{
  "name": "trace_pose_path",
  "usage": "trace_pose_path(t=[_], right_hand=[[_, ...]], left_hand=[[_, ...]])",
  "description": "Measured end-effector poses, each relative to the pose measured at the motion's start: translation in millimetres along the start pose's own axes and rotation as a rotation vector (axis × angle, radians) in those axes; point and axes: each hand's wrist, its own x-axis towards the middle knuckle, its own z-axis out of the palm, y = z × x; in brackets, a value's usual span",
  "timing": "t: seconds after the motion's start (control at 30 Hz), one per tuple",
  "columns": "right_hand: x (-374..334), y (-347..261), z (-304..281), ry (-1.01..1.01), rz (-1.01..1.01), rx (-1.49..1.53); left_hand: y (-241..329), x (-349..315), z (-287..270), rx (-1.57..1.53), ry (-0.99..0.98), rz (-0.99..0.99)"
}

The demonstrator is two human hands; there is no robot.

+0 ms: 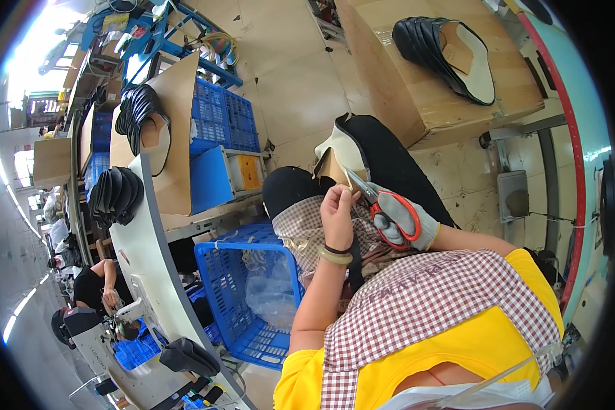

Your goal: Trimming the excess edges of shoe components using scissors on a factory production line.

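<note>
A shoe upper with cream lining and a black edge lies over my lap, against my black-trousered leg. My bare left hand pinches a thin pale edge or strip at its near end, fingertips pressed together. In a grey-and-white glove, my right hand grips red-handled scissors. Their blades point up and left, right beside the left fingertips and the upper's edge. Whether the blade tips touch the material, I cannot tell.
Stacked black uppers lie on a cardboard box at the right and on cardboard at the left. A blue basket holding clear plastic stands left of my lap. Beyond the white tabletop, another person sits near a sewing machine.
</note>
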Motion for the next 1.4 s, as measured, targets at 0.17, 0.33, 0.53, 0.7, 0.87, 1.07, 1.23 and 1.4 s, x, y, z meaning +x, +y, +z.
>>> trace_pose_path(t=[0.17,0.33,0.53,0.7,0.87,1.07,1.23,1.4], right_hand=[[-4.5,3.2,6.4,0.039,-0.025,-0.012],[-5.0,9.5,7.3,0.009,-0.069,0.004],[-2.2,10.7,11.0,0.029,-0.086,-0.015],[-1.7,9.0,8.7,0.053,-0.066,-0.033],[-4.9,7.2,9.1,0.071,-0.070,-0.058],[-13.5,1.0,4.9,0.187,-0.072,-0.100],[-29.4,-8.9,-12.4,0.192,0.022,-0.294],[-40.9,-13.8,-9.7,0.191,0.071,-0.413]], left_hand=[[-13.1,-11.0,2.7,-0.047,-0.020,-0.049],[-17.4,-21.5,5.0,-0.049,-0.059,-0.051],[-19.1,-27.7,-4.0,-0.031,-0.108,-0.067],[-22.2,-35.1,-7.3,0.057,-0.202,-0.095],[-18.2,-39.3,-10.0,0.174,-0.315,-0.063],[-17.9,-49.2,-15.5,0.463,-0.421,0.050],[-21.3,-58.1,-32.3,0.561,-0.510,0.061],[-9.2,-69.8,-33.7,0.600,-0.535,0.029]])
